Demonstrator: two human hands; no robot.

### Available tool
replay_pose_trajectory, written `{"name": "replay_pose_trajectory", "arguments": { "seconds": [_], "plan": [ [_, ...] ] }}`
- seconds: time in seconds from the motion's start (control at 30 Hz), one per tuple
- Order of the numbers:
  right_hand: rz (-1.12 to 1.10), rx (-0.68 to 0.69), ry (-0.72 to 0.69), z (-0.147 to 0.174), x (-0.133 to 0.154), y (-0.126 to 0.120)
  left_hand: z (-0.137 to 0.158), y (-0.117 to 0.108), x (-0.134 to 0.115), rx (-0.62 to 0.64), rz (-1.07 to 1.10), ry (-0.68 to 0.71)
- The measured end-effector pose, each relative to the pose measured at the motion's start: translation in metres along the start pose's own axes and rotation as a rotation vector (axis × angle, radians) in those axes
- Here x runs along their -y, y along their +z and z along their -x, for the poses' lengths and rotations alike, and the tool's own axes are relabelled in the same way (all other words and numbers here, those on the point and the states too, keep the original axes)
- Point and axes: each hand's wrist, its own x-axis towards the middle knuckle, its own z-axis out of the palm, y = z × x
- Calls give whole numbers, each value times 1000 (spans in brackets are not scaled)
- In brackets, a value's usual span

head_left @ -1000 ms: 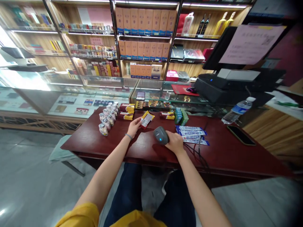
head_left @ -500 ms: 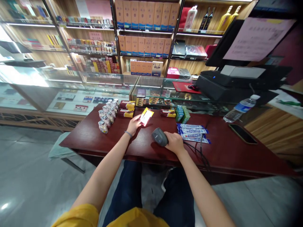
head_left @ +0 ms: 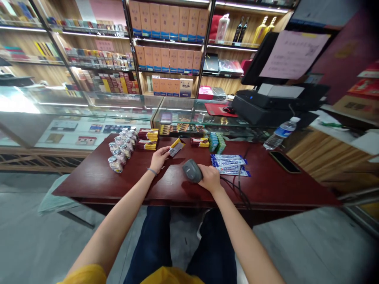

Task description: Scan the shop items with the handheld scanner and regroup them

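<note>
My left hand (head_left: 159, 159) grips a small flat yellow and dark red packet (head_left: 177, 147) by its left edge, held tilted above the table. My right hand (head_left: 209, 178) is wrapped around the handle of a grey barcode scanner (head_left: 192, 170), its head turned toward the packet. Left of my left hand stand stacks of similar yellow and dark red packets (head_left: 148, 139), and a smaller stack (head_left: 199, 142) lies beyond the scanner. Beside my right hand, blue and white sachets (head_left: 229, 164) lie in a loose pile.
Several lidded jars (head_left: 115, 163) stand at the table's left. Green packs (head_left: 217, 142) sit behind the sachets. A water bottle (head_left: 282, 133) and a phone (head_left: 284, 162) are at the right. A glass display counter (head_left: 124, 104) borders the far edge; the scanner cable (head_left: 241, 189) trails rightward.
The packet in my left hand has turned, its bright face giving way to a whitish side with dark marks. The scanner stays in my right hand. My view has swung right.
</note>
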Motion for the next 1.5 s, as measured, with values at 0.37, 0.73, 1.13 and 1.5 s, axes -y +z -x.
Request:
{"name": "replay_pose_trajectory", "arguments": {
  "seconds": [0.37, 0.73, 1.13, 1.5],
  "plan": [
    [-44, -80, 80, 4, -3, -2, -32, 57, 15, 431, -677, 497],
    [14, -237, 177, 8, -14, -10, -62, 92, 43, 694, -769, 606],
    [91, -369, 286, 17, -24, -9, -65, 99, 46, 790, -930, 586],
    [123, -345, 326, 15, -23, -10, -61, 99, 34, 812, -963, 566]
  ]
}}
